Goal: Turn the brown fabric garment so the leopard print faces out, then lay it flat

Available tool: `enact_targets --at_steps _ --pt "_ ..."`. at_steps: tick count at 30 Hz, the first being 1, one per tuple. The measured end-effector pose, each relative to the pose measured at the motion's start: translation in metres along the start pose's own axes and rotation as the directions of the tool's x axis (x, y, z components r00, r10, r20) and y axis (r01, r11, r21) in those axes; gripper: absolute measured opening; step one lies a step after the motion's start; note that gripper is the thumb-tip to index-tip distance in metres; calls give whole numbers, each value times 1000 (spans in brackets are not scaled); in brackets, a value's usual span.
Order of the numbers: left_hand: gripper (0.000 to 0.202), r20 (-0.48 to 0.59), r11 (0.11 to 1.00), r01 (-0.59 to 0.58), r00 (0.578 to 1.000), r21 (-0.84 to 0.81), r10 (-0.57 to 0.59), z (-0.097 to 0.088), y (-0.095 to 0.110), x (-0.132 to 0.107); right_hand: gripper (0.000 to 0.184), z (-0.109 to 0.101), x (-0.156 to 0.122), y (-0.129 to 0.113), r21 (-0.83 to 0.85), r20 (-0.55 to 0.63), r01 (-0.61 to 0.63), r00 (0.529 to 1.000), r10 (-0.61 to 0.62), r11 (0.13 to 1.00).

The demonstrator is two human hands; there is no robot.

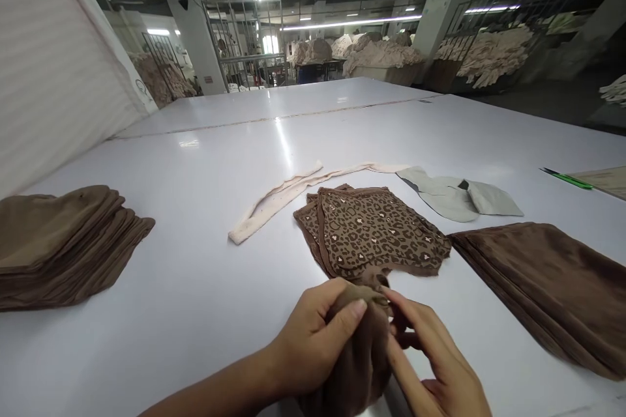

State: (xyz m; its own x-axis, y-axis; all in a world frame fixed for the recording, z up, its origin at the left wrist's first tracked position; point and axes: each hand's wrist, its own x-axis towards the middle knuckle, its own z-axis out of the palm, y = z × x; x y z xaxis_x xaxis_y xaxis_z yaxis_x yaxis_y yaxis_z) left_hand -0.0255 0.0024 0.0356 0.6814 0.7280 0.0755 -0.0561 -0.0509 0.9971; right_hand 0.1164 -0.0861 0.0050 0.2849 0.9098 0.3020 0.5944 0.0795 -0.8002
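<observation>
My left hand (313, 339) grips a bunched plain brown fabric piece (359, 365) near the table's front edge. My right hand (435, 365) pinches the same piece from the right, fingers on its top edge. Just beyond the hands lies a leopard-print brown garment piece (376, 234), flat on the white table (205, 163), its near edge touching the bunched fabric.
A stack of plain brown pieces (63, 244) sits at the left, another brown stack (552, 287) at the right. A cream strip (288, 199) and grey-green cloth pieces (454, 195) lie behind the leopard piece. A green pen-like tool (567, 178) lies far right. Heaps of beige fabric fill the background.
</observation>
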Motion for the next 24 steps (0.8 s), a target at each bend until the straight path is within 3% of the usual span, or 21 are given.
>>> enact_targets --at_steps 3,7,9,12,15,17,19,20,21,23,24 --pt "28 126 996 -88 988 27 84 -7 1 1 30 -1 6 7 137 135 -51 990 32 989" --pt "27 194 987 -23 979 -158 54 -18 -2 7 29 -1 8 16 358 270 -319 935 230 878" --pt "28 227 979 -10 972 -205 58 -20 -4 9 30 1 8 17 386 300 -353 922 245 852" --pt "29 320 974 13 945 -225 61 -20 -7 8 24 6 9 16 325 247 -198 962 119 925" --pt "27 427 983 32 903 -181 50 -23 -7 6 19 7 13 17 129 46 -41 998 36 991" --pt "33 362 998 12 932 -55 8 -30 -6 8 15 5 16 16 39 -76 -73 994 76 997" --pt "40 184 990 -28 983 139 2 -39 -8 13 13 4 18 10 173 -36 -185 980 194 967" --pt "42 101 970 -60 994 236 37 -43 -10 17 17 3 17 6 325 57 -264 964 260 908" --pt "44 52 945 -99 995 312 87 -46 -14 22 22 4 15 1 493 185 -359 933 308 792" --pt "47 71 909 -176 984 378 161 -47 -27 30 25 7 9 -9 719 461 -557 830 314 416" --pt "48 109 907 -194 980 374 165 -46 -34 33 24 9 5 -12 740 578 -635 769 274 221"
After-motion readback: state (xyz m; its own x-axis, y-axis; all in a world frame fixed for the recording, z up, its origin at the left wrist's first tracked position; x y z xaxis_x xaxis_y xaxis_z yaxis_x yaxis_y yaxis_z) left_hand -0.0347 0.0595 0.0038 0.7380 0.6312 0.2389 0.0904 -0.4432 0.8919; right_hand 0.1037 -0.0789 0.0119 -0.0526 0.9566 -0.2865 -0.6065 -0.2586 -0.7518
